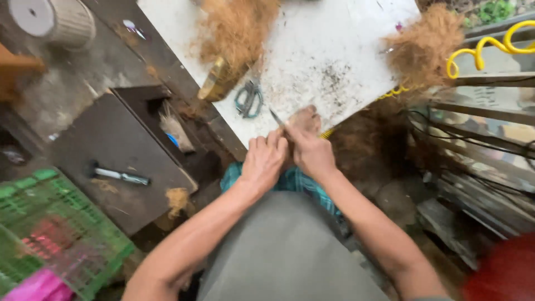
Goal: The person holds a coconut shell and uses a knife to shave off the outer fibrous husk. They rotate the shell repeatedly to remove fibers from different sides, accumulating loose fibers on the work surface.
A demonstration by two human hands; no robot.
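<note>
My left hand [263,159] and my right hand [310,146] are pressed close together at the near edge of a white work board [329,50]. Both are closed around a small brownish piece that is mostly hidden by the fingers. A thin metal point [276,117], like a blade or needle tip, sticks up between the hands. Teal-handled scissors [248,99] lie on the board just beyond my left hand. Piles of brown coconut-like fibre [237,28] and more fibre [426,44] lie on the board's far parts.
A dark low table [111,167] at left carries a metal-handled tool [120,176]. A green plastic crate [50,228] stands at lower left, a spool [53,19] at upper left. A yellow coiled hose [485,47] hangs at right over wooden slats. A red object [501,276] is at lower right.
</note>
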